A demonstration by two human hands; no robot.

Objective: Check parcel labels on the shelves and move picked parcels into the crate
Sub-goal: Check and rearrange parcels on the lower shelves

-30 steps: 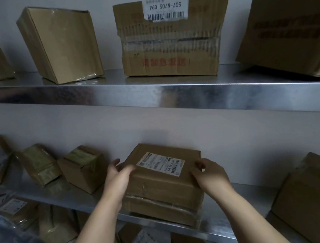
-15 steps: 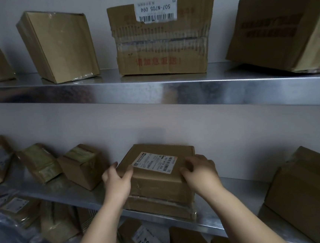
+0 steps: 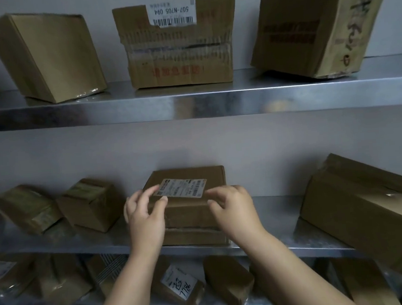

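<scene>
Nearest: bottom shelf [image 3: 261, 302], crowded with small brown parcels. One at 6 o'clock has a white label with handwritten "7786" [image 3: 180, 284]; a dark taped parcel [image 3: 228, 281] sits just right of it.

Both forearms come up from the bottom edge to the middle shelf [image 3: 286, 218]. Left hand [image 3: 145, 220] has fingers spread and curled over the near-left corner of the flat labelled parcel [image 3: 189, 202], thumb on the top face beside the label. Right hand [image 3: 234, 210] is curled over the near-right edge, fingertips on top. Contact on both sides; cannot tell whether either hand is truly clamped.

That parcel lies on a second flat box [image 3: 197, 236] at shelf centre, printed label [image 3: 181, 188] facing up, partly covered by left fingertips.

At 9 o'clock: small carton [image 3: 90, 205] just beside the stack, taped parcel [image 3: 27, 209] farther left. At 3 o'clock: big tilted carton [image 3: 370, 210], apart from the stack.

Top shelf [image 3: 191, 104], 12 o'clock: dented box with upside-down barcode label "507-N705 094" [image 3: 178, 44]. Tilted plain box [image 3: 45, 56] at 10 o'clock, tilted box with handwriting [image 3: 317, 25] at 2 o'clock.
</scene>
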